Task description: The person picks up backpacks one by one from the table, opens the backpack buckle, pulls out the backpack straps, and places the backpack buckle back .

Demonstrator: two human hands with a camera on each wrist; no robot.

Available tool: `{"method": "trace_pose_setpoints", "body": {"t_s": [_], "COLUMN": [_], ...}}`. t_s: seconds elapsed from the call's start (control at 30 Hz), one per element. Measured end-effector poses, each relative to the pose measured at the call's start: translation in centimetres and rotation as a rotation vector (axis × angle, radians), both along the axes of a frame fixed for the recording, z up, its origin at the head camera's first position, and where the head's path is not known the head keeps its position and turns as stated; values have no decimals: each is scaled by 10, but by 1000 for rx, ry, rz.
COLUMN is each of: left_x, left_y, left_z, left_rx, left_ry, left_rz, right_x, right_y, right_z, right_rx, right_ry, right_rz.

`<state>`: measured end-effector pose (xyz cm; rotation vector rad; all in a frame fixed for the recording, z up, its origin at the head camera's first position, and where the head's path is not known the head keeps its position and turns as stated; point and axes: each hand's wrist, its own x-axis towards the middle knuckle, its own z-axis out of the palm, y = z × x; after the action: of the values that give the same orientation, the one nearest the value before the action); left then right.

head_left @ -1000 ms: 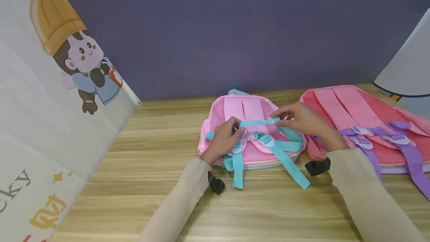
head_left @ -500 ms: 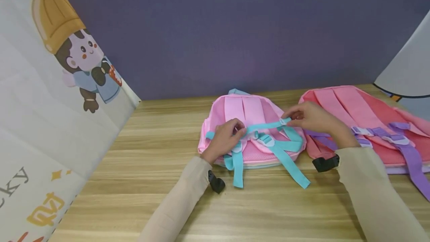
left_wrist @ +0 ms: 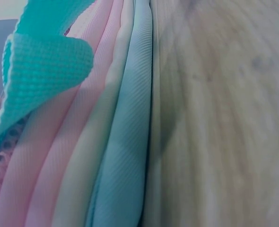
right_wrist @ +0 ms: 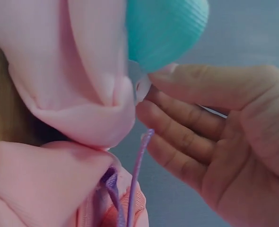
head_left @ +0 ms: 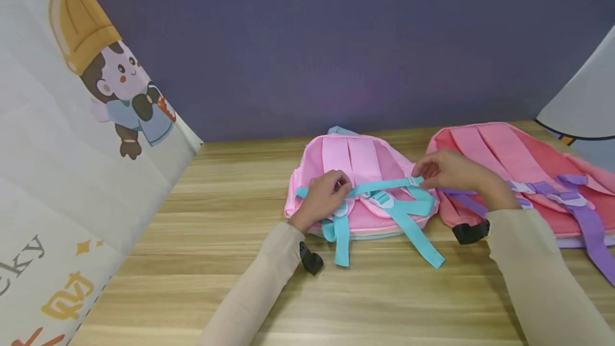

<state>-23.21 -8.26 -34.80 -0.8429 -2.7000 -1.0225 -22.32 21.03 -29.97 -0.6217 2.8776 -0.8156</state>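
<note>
A small pink backpack point(head_left: 362, 156) lies back-panel up on the table, its loose teal webbing ends trailing toward the front. Across it, a teal strap point(head_left: 381, 186) stretches between both hands. My left hand point(head_left: 323, 199) pinches the strap's left part between curled fingers and thumb. At the strap's right end, my right hand point(head_left: 451, 171) pinches it by a white plastic buckle point(right_wrist: 143, 88), which shows between thumb and fingertips in the right wrist view. The left wrist view shows the bag's pastel layered edge and a folded teal webbing end point(left_wrist: 49, 68); the left fingers are out of that view.
A larger coral backpack point(head_left: 528, 156) with purple straps point(head_left: 588, 236) lies close on the right. Behind both bags rises a dark blue panel point(head_left: 336, 52). A white printed sheet point(head_left: 43, 138) borders the wooden table point(head_left: 202, 260) on the left.
My right hand has moved to the right with the buckle end, so the strap's held span is longer and slants up to the right. My left hand has barely moved.
</note>
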Motion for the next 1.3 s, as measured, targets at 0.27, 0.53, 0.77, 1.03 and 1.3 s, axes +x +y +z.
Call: {"method": "trace_pose_setpoints", "body": {"t_s": [0.27, 0.53, 0.77, 1.03, 1.3], "left_x": [0, 0, 0, 2, 14], "left_y": [0, 1, 0, 5, 22], "left_z": [0, 1, 1, 5, 20], "left_rx": [-6, -11, -14, -14, -18], "left_ry": [-8, 1, 17, 66, 103], "left_rz": [4, 0, 1, -15, -50], "right_x": [-1, 0, 1, -2, -3], "right_y": [0, 5, 10, 21, 35], "right_z": [-2, -3, -3, -1, -6], "right_rx": [-5, -50, -35, 35, 43], "right_ry": [-31, -51, -82, -26, 51], "right_rz": [26, 20, -30, -70, -140]}}
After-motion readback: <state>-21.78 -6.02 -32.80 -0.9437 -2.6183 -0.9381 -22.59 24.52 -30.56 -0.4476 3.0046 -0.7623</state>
